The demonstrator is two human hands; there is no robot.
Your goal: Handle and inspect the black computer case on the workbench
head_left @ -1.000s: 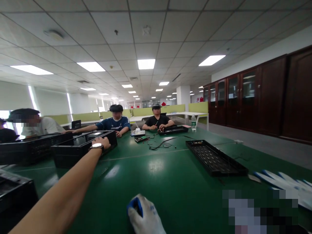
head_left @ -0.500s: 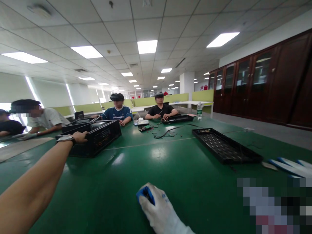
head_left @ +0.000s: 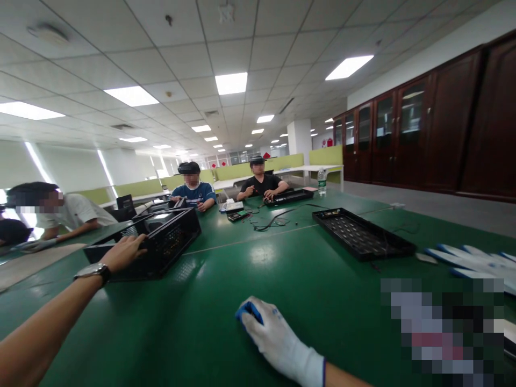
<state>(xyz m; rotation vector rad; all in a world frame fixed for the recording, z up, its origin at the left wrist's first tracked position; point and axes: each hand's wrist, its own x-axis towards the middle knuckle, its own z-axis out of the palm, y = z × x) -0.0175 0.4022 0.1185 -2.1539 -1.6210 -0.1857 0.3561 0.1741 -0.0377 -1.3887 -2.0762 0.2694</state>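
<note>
My bare left hand [head_left: 124,252], with a watch on its wrist, grips the near rim of an open black computer case [head_left: 171,242] on the table's left side. Its fingertips reach over the top edge; the thumb is hidden. My right hand [head_left: 266,325] wears a white glove with a blue palm and rests low over the bare green tabletop [head_left: 193,333]. Those fingers are curled together, and whatever lies inside them is too hidden to make out.
Beyond lie a shallow black panel [head_left: 363,234], black cables [head_left: 278,217], a small circuit board [head_left: 238,216] and a water bottle [head_left: 321,183]. White gloves [head_left: 479,260] lie at the right. Co-workers sit across the table and at the left; another black case [head_left: 161,207] stands behind mine.
The computer case has come nearer under my left hand and stands farther from the one behind it. My gloved right hand stays curled, slightly farther right in view.
</note>
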